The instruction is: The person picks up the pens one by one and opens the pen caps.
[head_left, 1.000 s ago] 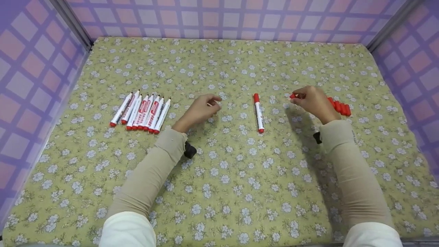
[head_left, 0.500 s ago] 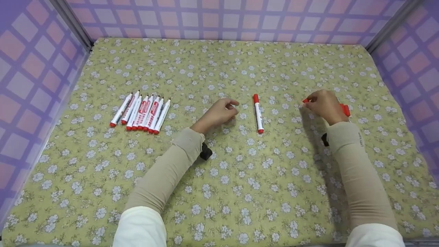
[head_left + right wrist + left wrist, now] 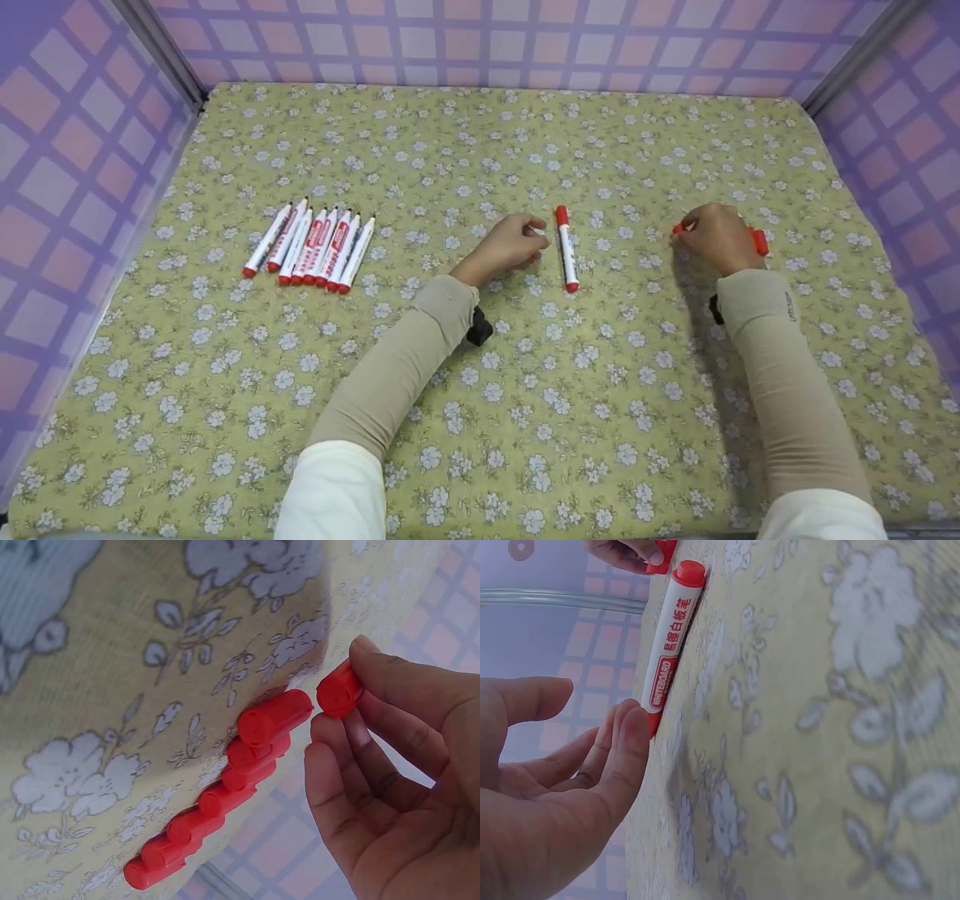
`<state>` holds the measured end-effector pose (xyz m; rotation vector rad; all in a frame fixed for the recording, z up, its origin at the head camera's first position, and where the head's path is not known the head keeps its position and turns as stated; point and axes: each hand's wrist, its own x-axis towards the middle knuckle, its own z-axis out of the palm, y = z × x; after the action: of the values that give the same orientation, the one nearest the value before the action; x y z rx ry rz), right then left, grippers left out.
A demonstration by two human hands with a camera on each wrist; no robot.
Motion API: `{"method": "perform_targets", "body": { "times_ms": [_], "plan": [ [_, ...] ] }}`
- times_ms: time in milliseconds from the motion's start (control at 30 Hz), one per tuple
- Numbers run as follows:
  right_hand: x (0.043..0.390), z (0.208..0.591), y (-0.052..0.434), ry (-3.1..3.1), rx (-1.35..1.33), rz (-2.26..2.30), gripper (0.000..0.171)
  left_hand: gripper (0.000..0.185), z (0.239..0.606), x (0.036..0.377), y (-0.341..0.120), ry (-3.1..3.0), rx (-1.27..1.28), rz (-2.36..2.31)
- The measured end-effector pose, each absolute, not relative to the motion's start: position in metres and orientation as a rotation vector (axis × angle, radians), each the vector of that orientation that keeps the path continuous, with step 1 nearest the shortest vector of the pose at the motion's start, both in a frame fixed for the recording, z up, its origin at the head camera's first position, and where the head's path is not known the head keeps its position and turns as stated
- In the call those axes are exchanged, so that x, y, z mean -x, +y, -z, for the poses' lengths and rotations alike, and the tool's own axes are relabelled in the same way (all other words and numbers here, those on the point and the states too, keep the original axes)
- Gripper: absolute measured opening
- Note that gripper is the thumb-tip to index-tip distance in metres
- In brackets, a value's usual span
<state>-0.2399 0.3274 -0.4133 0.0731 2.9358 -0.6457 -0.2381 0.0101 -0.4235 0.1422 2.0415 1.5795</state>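
Note:
A capped red-and-white whiteboard marker [image 3: 565, 247] [image 3: 670, 645] lies alone at the middle of the floral cloth. My left hand [image 3: 508, 246] [image 3: 570, 787] is just left of it, fingers loosely curled and empty, fingertips close to the marker. My right hand [image 3: 718, 236] [image 3: 390, 772] pinches one red cap [image 3: 340, 688] [image 3: 679, 228] between thumb and fingers, right beside a row of several red caps [image 3: 217, 795] [image 3: 759, 241] lying on the cloth. Several uncapped markers [image 3: 315, 244] lie side by side at the left.
The yellow floral cloth [image 3: 480, 390] covers the table. Purple and pink checked walls [image 3: 480, 37] close it in at the back and both sides.
My left hand has moved right, from mid-table to beside the lone marker. My right hand has carried its red cap right and down to the row of caps.

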Motion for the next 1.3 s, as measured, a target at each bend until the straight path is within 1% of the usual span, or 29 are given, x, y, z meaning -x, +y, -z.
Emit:
{"method": "perform_targets", "body": {
  "times_ms": [200,500,700,900,1000,1167,1233,1300],
  "plan": [
    [0.239,0.415,0.330,2.918,-0.049,0.604,0.033,0.043,0.428,0.239,0.026,2.083,-0.177,-1.583],
    [0.238,0.417,0.330,2.900,-0.069,0.628,0.038,0.034,0.435,0.240,0.039,2.118,-0.154,-1.573],
    [0.237,0.415,0.331,2.892,-0.110,0.638,0.040,0.034,0.440,0.244,0.043,2.143,-0.127,-1.552],
    [0.238,0.413,0.331,2.875,-0.092,0.635,0.042,0.038,0.439,0.247,0.049,2.232,-0.126,-1.466],
    [0.238,0.413,0.330,2.874,-0.076,0.626,0.042,0.032,0.439,0.249,0.052,2.295,-0.114,-1.410],
    [0.237,0.412,0.328,2.895,-0.058,0.617,0.042,0.013,0.438,0.252,0.055,2.362,-0.102,-1.376],
    [0.236,0.411,0.328,2.904,-0.060,0.617,0.041,0.011,0.438,0.252,0.057,2.379,-0.100,-1.367],
    [0.236,0.411,0.328,2.914,-0.063,0.620,0.039,0.014,0.437,0.253,0.059,2.392,-0.100,-1.340]
  ]
}}
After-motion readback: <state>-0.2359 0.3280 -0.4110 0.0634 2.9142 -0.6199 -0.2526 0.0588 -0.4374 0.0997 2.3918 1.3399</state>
